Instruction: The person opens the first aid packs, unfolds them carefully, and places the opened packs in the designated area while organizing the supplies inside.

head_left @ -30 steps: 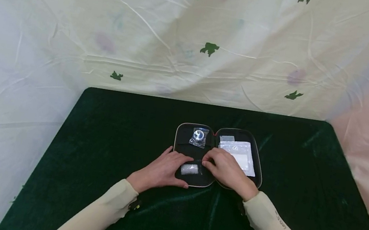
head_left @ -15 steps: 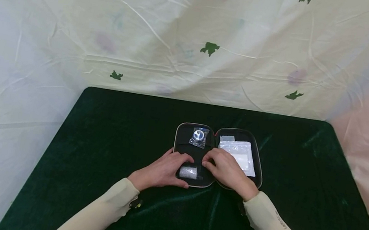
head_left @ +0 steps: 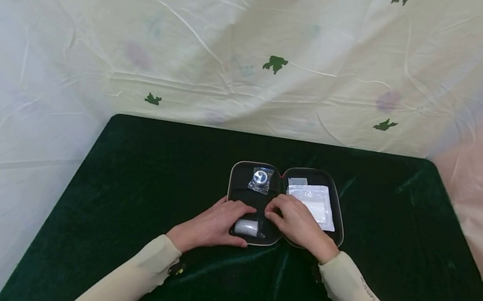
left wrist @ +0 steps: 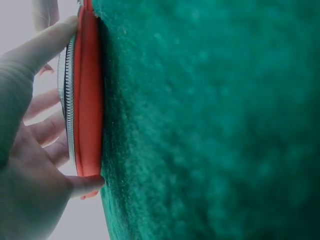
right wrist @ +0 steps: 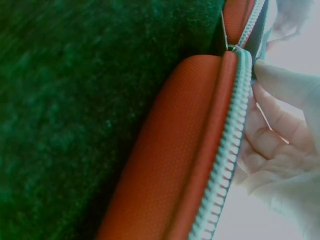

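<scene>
A zip-up case, black inside and red outside, lies unfolded like a book. My left hand spreads over its left half. The thumb is at the front rim, and another fingertip touches the red side wall in the left wrist view. Between thumb and index finger lies a white bandage roll in clear wrap. My right hand is by the spine, thumb and curled index finger pinching at the black inner pocket; the pinched edge is hidden by the fingertips. A plastic-wrapped tape roll sits at the left half's far end.
White flat packets and a small pale packet lie in the right half. Dark green velvet cloth covers the table, with a patterned pale curtain behind it.
The bandage roll has shifted slightly toward the front rim, and the left index fingertip has moved slightly right. The right hand stays in place by the spine.
</scene>
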Available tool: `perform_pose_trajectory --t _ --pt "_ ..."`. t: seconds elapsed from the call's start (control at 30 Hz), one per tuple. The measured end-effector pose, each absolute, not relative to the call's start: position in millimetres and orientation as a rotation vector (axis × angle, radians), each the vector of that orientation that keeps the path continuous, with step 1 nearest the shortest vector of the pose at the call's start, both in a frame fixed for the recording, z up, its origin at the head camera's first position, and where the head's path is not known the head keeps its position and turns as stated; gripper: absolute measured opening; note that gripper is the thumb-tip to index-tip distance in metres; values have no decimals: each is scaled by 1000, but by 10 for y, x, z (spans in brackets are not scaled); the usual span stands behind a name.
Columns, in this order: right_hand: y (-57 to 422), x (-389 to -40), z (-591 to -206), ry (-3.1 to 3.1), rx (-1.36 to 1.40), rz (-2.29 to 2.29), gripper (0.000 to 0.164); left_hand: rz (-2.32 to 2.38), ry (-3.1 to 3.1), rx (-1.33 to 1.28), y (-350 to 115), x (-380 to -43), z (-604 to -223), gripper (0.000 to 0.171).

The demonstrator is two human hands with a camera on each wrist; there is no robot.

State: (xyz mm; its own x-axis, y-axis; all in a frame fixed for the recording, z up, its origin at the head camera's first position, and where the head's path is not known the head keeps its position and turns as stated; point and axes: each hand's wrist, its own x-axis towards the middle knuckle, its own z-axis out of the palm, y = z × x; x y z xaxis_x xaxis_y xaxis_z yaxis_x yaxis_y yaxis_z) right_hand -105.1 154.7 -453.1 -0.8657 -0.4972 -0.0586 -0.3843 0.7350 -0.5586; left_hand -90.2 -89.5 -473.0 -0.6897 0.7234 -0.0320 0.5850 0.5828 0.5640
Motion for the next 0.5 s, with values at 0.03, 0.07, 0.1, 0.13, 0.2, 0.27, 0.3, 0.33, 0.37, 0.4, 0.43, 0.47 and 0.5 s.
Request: perform_pose_trajectory --t 0.03,0.07,0.1,0.13,0.2,0.27,0.3,0.33,0.37,0.4,0.43,0.47,0.5 --pt "1549 -1048 -4532 2734 -705 -818 4 757 2564 1091 -901 -894 -4730 74" --pt "1551 -1045 -4535 2733 -708 -824 5 741 2573 1103 -905 -887 -4731 75" --pt "1554 -1041 -4539 2732 -711 -826 5 722 2583 1112 -909 -879 -4730 75" --pt "1555 -1038 -4541 2732 -716 -828 6 699 2595 1119 -914 -871 -4729 75" --pt "1558 -1031 -4546 2729 -726 -829 7 663 2618 1127 -923 -858 -4727 75" --pt "1563 -1022 -4546 2728 -738 -830 10 632 2635 1131 -933 -843 -4718 75" --pt "1566 -1016 -4545 2727 -740 -831 12 620 2644 1130 -938 -835 -4710 75" --pt "1569 -1010 -4539 2725 -744 -838 13 613 2650 1127 -943 -826 -4701 76" --pt "1573 -1003 -4532 2723 -746 -849 15 603 2661 1126 -948 -817 -4694 77" --pt "1578 -995 -4526 2721 -748 -861 16 591 2671 1124 -954 -807 -4686 77" --pt "1585 -989 -4520 2719 -750 -878 18 579 2681 1118 -960 -798 -4679 78" --pt "1592 -982 -4513 2717 -746 -896 19 563 2696 1111 -966 -789 -4672 79" --pt "1599 -977 -4507 2717 -738 -916 19 555 2709 1101 -971 -785 -4668 79"
